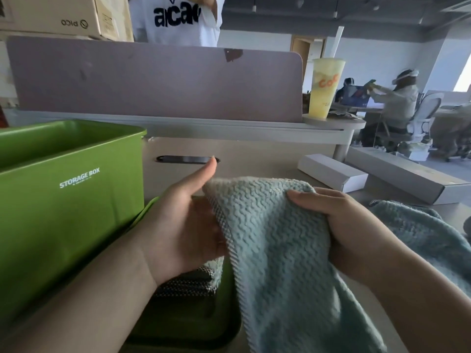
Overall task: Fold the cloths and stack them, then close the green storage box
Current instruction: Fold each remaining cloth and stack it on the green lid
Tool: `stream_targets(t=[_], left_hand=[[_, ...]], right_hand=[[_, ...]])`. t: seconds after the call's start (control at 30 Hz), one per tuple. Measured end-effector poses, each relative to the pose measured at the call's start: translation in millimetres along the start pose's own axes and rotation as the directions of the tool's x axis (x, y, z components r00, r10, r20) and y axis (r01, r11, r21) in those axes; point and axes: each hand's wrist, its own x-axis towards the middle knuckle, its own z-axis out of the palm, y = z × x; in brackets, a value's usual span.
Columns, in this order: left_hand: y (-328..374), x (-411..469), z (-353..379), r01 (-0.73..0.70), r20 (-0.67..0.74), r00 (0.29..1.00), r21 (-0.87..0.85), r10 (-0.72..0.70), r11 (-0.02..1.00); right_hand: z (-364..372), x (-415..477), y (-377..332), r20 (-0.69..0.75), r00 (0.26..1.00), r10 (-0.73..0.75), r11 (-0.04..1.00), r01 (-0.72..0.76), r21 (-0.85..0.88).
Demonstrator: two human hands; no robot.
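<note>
A light blue waffle-textured cloth (275, 250) hangs in front of me, held up between both hands. My left hand (183, 225) grips its left edge, thumb raised and pointing away. My right hand (339, 225) pinches its top right part. The green storage box (63, 200) stands open at the left, marked "STORAGE BOX". Its green lid (183, 324) lies flat on the desk beside the box, under my left forearm. A small stack of folded cloths (188, 284) rests on the lid, partly hidden by my left hand. Another blue cloth (418, 230) lies loose on the desk at the right.
Two white cardboard boxes (334, 171) (407, 177) lie at the back right of the desk. A purple divider panel (153, 77) closes off the far side, with a yellow drink cup (323, 87) on a shelf beside it. A person in a white shirt (178, 19) stands behind the divider.
</note>
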Motion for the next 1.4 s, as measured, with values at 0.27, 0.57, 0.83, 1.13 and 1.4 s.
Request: stream_targets(t=[0.27, 0.57, 0.83, 1.13, 1.4], left_hand=[[-17, 8, 7, -0.343, -0.178, 0.879, 0.406, 0.442, 0.847], [-20, 5, 9, -0.427, -0.035, 0.848, 0.545, 0.528, 0.721], [-19, -2, 15, -0.429, -0.009, 0.849, 0.571, 0.528, 0.7], [-16, -3, 18, -0.475, -0.112, 0.776, 0.544, 0.621, 0.692], [-12, -5, 20, -0.45, -0.167, 0.802, 0.464, 0.574, 0.763]], right_hand=[[0, -1, 3, 0.032, 0.998, 0.048, 0.985, -0.042, -0.165], [2, 3, 7, -0.223, 0.871, -0.437, 0.877, 0.358, -0.32], [1, 4, 8, -0.229, 0.849, -0.475, 0.859, 0.392, -0.33], [-2, 3, 3, -0.19, 0.844, -0.501, 0.852, 0.442, -0.282], [-3, 0, 0, -0.211, 0.843, -0.494, 0.866, 0.458, -0.199]])
